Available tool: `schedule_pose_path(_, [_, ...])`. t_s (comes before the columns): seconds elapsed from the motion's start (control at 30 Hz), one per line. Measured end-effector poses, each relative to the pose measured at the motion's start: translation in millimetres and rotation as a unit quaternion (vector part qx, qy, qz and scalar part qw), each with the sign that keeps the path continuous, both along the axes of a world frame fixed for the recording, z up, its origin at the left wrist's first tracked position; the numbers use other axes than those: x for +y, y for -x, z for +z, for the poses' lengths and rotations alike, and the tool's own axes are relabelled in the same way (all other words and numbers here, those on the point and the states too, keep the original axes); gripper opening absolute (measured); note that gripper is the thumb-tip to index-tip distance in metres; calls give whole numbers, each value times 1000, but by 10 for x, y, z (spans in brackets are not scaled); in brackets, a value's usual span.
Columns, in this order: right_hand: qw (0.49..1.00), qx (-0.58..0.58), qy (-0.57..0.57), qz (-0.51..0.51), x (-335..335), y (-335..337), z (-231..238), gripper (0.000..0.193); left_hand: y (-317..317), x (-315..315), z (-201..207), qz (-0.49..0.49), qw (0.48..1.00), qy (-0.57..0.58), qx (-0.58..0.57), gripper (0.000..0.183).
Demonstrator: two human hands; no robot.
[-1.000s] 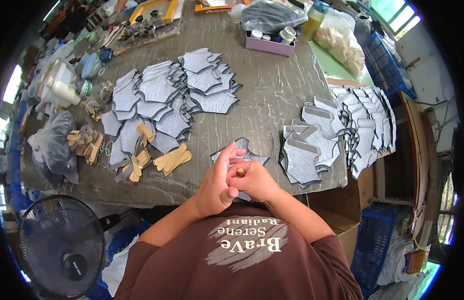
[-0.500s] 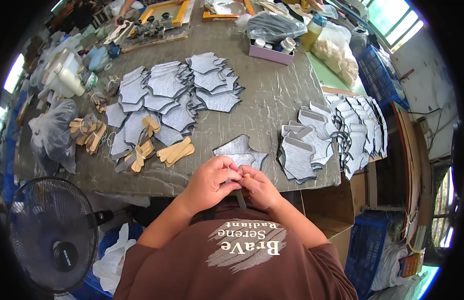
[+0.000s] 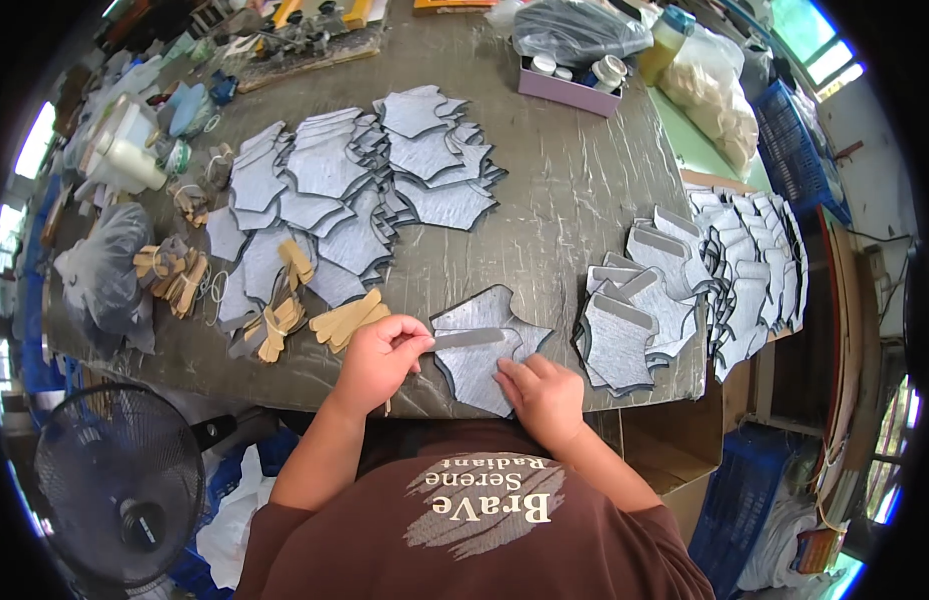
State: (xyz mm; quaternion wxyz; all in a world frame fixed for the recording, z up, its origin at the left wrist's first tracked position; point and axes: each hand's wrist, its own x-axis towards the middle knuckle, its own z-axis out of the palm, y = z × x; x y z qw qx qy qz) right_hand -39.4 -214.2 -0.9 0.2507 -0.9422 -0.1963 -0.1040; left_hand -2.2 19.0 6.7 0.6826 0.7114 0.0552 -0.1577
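A light grey cut piece (image 3: 477,375) with dark edges lies flat near the front edge of the table. Across its upper part runs a narrow dark grey strip (image 3: 472,339) with a rounded end. My left hand (image 3: 382,362) is closed, pinching the left end of that strip between thumb and forefinger. At the piece's lower right side, my right hand (image 3: 545,398) has its fingers bent together on the edge. Several tan strips (image 3: 347,318) are fanned out just beyond my left hand.
Overlapping grey pieces (image 3: 330,170) cover the table's left middle. More pieces with strips on them (image 3: 625,310) are piled at right. Tied tan bundles (image 3: 270,328) and a plastic bag (image 3: 110,270) lie left. A purple box (image 3: 570,92) stands far right; a fan (image 3: 120,480) is near left.
My hands have moved apart from their shared hold near my body. The strip now lies on the cut piece, which sits nearer me and shows more fully.
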Motion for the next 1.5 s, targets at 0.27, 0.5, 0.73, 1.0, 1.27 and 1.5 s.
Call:
schedule_pose_path(0.27, [1000, 14, -2, 11, -36, -16, -42, 19, -237, -92, -28, -80, 992, -67, 64, 6])
schedule_pose_path(0.5, [1000, 14, -9, 21, -58, -35, -33, 21, -260, -117, -10, -87, 990, -71, 82, 5])
schedule_pose_path(0.73, [999, -21, -5, 44, -65, -39, -106, 16, -257, -142, 32, -85, 990, -80, 80, 5])
schedule_pose_path(1.0, [998, 17, 24, 47, -62, -53, -71, 17, -212, -269, 72, -98, 944, -286, -130, 5])
schedule_pose_path(1.27, [954, 134, -244, -110, -75, -89, 100, 18, 2, -232, -10, -66, 978, -118, -161, 6])
schedule_pose_path(1.5, [952, 115, -222, -177, -567, -231, 476, 11, -24, -262, -71, -29, 999, 32, -25, 33])
